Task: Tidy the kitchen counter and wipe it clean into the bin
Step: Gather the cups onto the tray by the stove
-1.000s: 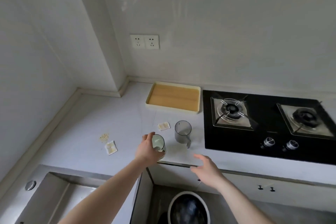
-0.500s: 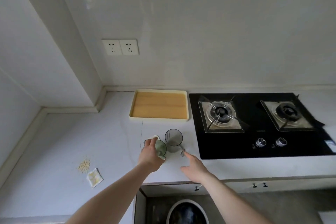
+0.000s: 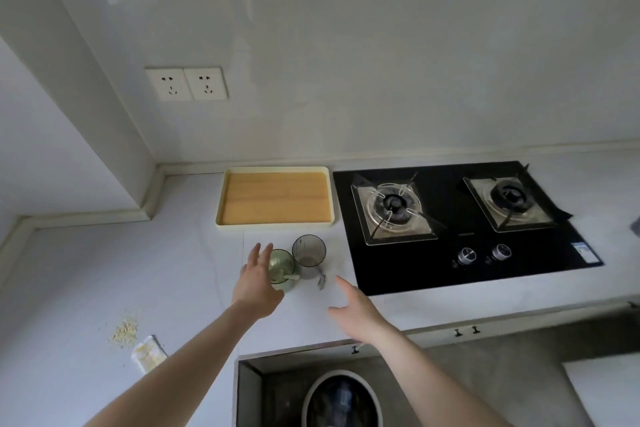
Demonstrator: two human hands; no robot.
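Observation:
A green cup [image 3: 282,269] stands on the white counter [image 3: 173,270] beside a grey transparent cup [image 3: 309,255]. My left hand [image 3: 256,282] hovers just left of the green cup with fingers spread, holding nothing. My right hand [image 3: 356,310] is open over the counter's front edge, right of the cups. Spilled crumbs [image 3: 124,329] and a small torn packet [image 3: 149,354] lie at the front left. The bin [image 3: 341,399], lined in black, stands on the floor below the counter.
A cream tray with a wooden bottom [image 3: 275,198] sits at the back against the wall. A black two-burner gas hob [image 3: 457,222] fills the right side. Wall sockets [image 3: 187,83] are above the counter.
My left hand has let go of the green cup, which now stands next to the grey cup, and its fingers have spread. The view has swung right, away from the sink.

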